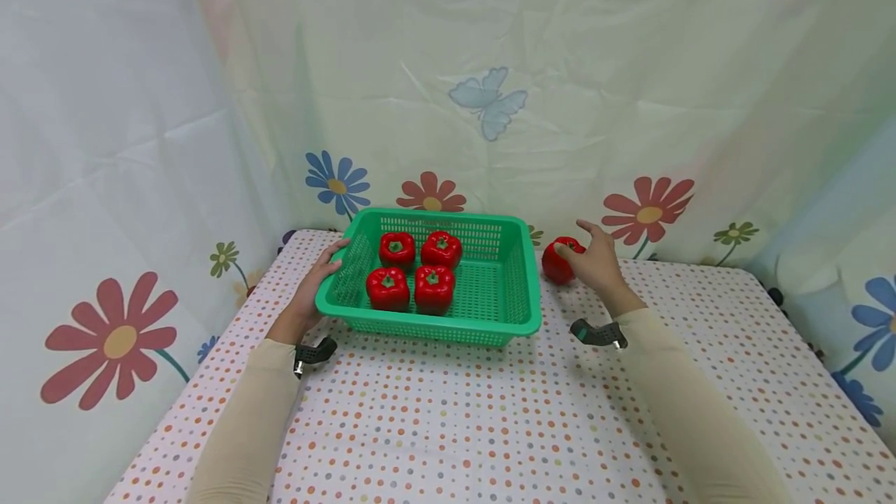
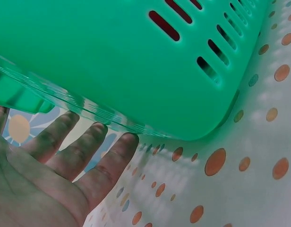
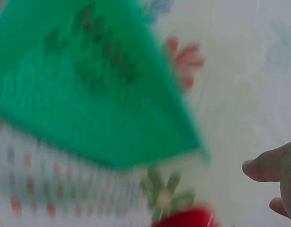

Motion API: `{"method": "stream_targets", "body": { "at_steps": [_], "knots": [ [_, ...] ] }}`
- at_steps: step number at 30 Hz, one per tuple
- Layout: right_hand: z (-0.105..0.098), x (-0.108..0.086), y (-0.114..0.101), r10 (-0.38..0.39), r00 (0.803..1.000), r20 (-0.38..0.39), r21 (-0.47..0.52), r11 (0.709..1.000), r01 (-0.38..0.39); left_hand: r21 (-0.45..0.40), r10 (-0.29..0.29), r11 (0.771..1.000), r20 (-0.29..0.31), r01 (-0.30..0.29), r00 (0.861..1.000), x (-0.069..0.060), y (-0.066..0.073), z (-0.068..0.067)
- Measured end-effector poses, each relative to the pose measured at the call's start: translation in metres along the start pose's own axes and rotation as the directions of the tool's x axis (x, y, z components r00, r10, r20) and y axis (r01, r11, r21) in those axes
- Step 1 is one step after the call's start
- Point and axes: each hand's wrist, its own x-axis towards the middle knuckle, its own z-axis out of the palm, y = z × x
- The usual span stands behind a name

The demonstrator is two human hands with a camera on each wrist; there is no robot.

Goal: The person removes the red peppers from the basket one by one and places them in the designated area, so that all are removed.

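A green plastic basket (image 1: 427, 320) with slotted walls holds several red bell peppers (image 1: 434, 290) in its left and middle part, stems up. At the basket's left side is my left hand (image 1: 313, 286). In the left wrist view, its fairly straight fingers (image 2: 107, 168) touch the outside of the green wall (image 2: 112, 61). Another red bell pepper (image 1: 556, 263) stands on the table just right of the basket. Over it my right hand (image 1: 598, 263) is spread, thumb and fingers apart. The right wrist view cuts off most of that hand and shows only the pepper's top (image 3: 190, 219).
A white cloth with coloured dots (image 1: 420, 426) covers the table. Behind it hangs a pale curtain (image 1: 392, 84) printed with flowers and butterflies, close to the basket's back edge. Small dark objects (image 1: 775, 296) lie along the table's right edge.
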Motion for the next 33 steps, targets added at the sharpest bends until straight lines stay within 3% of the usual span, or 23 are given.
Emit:
{"method": "stream_targets", "body": {
  "at_steps": [4,9,11,15,17,19,25,29,33],
  "knots": [
    [0.005,-0.019,-0.039,-0.12,0.992,0.046,0.053,0.992,0.117,0.004,0.003,1.0,0.0,-0.003,1.0,-0.001,0.001,-0.002],
    [0.019,-0.035,-0.08,-0.263,0.948,0.18,0.19,0.955,0.228,0.005,0.001,1.0,-0.005,-0.001,1.0,-0.002,0.001,-0.005],
    [0.027,-0.034,-0.093,-0.311,0.916,0.255,0.241,0.937,0.251,0.003,0.0,1.0,-0.01,0.0,1.0,-0.003,0.001,-0.007],
    [0.048,-0.02,-0.107,-0.403,0.809,0.429,0.329,0.903,0.275,0.003,0.001,1.0,-0.012,-0.001,1.0,-0.005,-0.001,-0.008],
    [0.061,-0.01,-0.108,-0.418,0.774,0.475,0.362,0.895,0.261,0.002,0.001,1.0,-0.01,-0.001,1.0,-0.006,-0.003,-0.008],
    [0.074,0.0,-0.106,-0.406,0.779,0.478,0.385,0.894,0.23,0.002,0.003,1.0,-0.002,-0.003,1.0,-0.006,-0.004,-0.008],
    [0.108,0.023,-0.094,-0.314,0.847,0.43,0.427,0.897,0.116,-0.009,-0.006,1.0,0.011,0.006,1.0,-0.005,-0.008,-0.002],
    [0.123,0.03,-0.092,-0.26,0.867,0.424,0.337,0.934,0.116,-0.019,0.003,1.0,0.011,-0.002,1.0,-0.003,-0.006,0.0],
    [0.132,0.034,-0.093,-0.234,0.875,0.423,0.233,0.962,0.144,-0.019,0.021,1.0,0.006,-0.021,1.0,-0.001,-0.002,0.001]
  ]
}}
